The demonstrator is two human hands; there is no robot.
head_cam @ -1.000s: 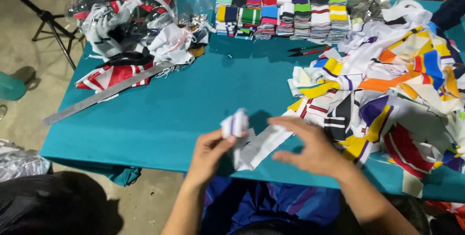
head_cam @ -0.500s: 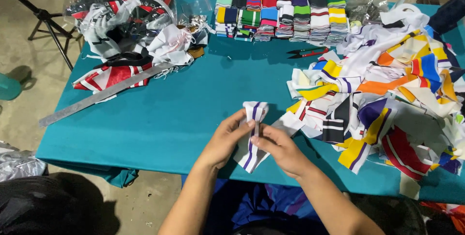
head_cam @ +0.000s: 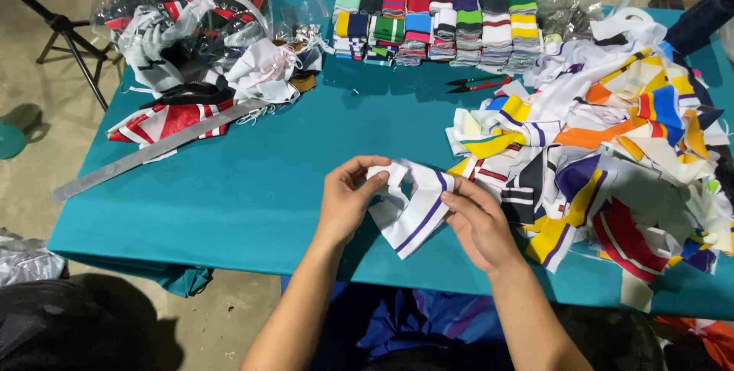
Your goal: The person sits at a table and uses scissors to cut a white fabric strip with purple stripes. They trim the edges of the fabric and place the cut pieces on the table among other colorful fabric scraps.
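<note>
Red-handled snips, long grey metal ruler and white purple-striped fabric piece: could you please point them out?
Red-handled snips [head_cam: 478, 83], head view, blades.
Long grey metal ruler [head_cam: 153, 151], head view, mid-length.
White purple-striped fabric piece [head_cam: 413, 218], head view, centre.

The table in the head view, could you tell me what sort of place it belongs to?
Probably a small garment or textile workshop. The teal table holds neat stacks of striped knit pieces, a loose heap of colourful striped fabric and thread snips. Both hands hold a white piece with a purple stripe.

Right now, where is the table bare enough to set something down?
Bare teal cloth lies between the metal ruler, the folded stacks and the left hand. The right side is crowded by the loose fabric pile beside the right hand.
</note>
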